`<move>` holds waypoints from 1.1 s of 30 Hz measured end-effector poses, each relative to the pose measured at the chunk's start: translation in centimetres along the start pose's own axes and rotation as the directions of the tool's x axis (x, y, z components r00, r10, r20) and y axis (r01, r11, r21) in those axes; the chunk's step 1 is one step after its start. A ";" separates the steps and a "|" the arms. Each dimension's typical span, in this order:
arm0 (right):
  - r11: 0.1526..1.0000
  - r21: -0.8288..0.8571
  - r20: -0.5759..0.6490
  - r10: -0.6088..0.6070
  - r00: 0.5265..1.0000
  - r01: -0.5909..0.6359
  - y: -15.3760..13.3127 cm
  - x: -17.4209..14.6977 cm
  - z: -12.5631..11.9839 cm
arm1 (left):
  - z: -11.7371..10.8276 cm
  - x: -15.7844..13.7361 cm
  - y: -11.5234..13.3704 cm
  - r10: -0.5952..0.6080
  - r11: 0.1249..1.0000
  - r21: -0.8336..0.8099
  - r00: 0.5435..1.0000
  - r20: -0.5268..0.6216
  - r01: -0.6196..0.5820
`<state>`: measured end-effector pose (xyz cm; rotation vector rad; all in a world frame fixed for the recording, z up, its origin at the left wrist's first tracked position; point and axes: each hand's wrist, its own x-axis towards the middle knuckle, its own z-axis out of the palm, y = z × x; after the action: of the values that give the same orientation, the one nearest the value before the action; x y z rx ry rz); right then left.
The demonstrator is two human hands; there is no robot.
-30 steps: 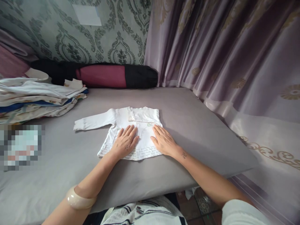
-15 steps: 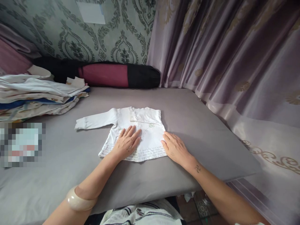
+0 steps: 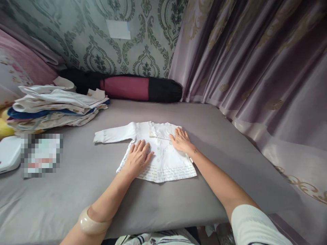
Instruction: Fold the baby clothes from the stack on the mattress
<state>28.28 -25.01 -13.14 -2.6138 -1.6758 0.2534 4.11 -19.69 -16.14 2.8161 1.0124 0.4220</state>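
A small white baby shirt (image 3: 163,163) with printed lettering along its hem lies spread on the grey bed sheet (image 3: 204,122). One sleeve stretches out to the left; on the right, no sleeve extends outward. My left hand (image 3: 139,156) rests flat on the left half of the shirt, fingers spread a little. Up near the right shoulder, my right hand (image 3: 181,139) lies flat on the cloth with its fingers extended. Neither hand grips anything. Both palms hide parts of the print.
Folded clothes (image 3: 58,105) are piled at the far left. A white device (image 3: 9,154) and a blurred-out item (image 3: 42,154) lie at the left. Along the wall runs a black and maroon roll (image 3: 127,88). Purple curtains (image 3: 245,68) hang at the right.
My right hand has moved up from the shirt's right side edge to near the shoulder. My left hand stays on the shirt. The view has shifted slightly left and up.
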 end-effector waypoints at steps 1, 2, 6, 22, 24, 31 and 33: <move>1.000 -0.005 -0.002 0.015 1.000 -0.015 -0.1 0.3 0.2 | 0.1 0.0 -0.1 -0.017 1.000 0.012 1.000 -0.014 0.018; 1.000 -0.012 -0.008 0.025 1.000 -0.025 -0.2 0.4 0.4 | 0.1 0.0 -0.2 -0.027 0.999 0.021 0.999 -0.025 0.028; 0.999 -0.029 -0.018 0.026 0.999 -0.027 -0.3 0.7 0.7 | 0.2 0.1 -0.3 -0.038 0.999 0.035 0.999 -0.017 0.039; 0.974 0.080 0.031 -0.213 0.977 0.210 -8.2 0.3 0.6 | -0.6 0.2 -0.6 -0.013 1.000 -0.014 1.000 -0.020 0.013; 0.969 0.063 0.014 -0.240 0.971 0.238 -8.8 0.5 0.8 | -0.6 0.2 -0.7 -0.012 1.000 -0.015 1.000 -0.017 0.011; 0.966 -0.021 -0.038 -0.258 0.965 0.258 -9.2 0.7 1.3 | -1.2 0.8 -1.1 -0.021 0.998 -0.057 1.000 -0.016 0.020; 0.965 -0.031 -0.047 -0.262 0.964 0.261 -9.4 0.8 1.1 | -1.5 1.1 -1.2 -0.044 0.996 -0.079 0.999 -0.001 0.044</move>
<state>19.98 -20.46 -13.33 -2.3554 -1.9898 0.1577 3.74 -18.00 -14.70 2.7194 1.0321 0.4501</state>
